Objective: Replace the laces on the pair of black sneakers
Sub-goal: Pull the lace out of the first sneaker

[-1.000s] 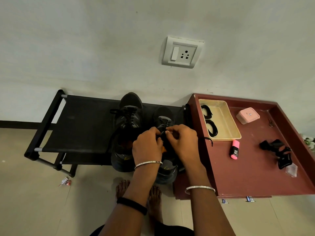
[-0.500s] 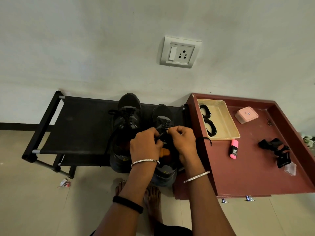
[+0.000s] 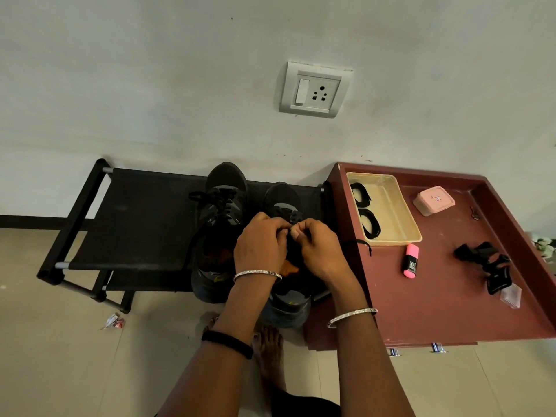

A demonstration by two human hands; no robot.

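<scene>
Two black sneakers stand side by side on a black rack, toes toward the wall. The left sneaker is laced, with a bow near its toe. Over the right sneaker, my left hand and my right hand meet, fingertips pinching its black lace above the tongue. One loose lace end trails right onto the maroon table. Two coiled black laces lie in a beige tray.
The maroon table with a raised rim stands right of the rack and carries a pink highlighter, a pink box and black straps. A wall socket is above. My bare feet and a scrap of wrapper are on the tiled floor.
Both hands have shifted slightly toward the toe of the right sneaker and closed together, the fingertips now meeting on the lace.
</scene>
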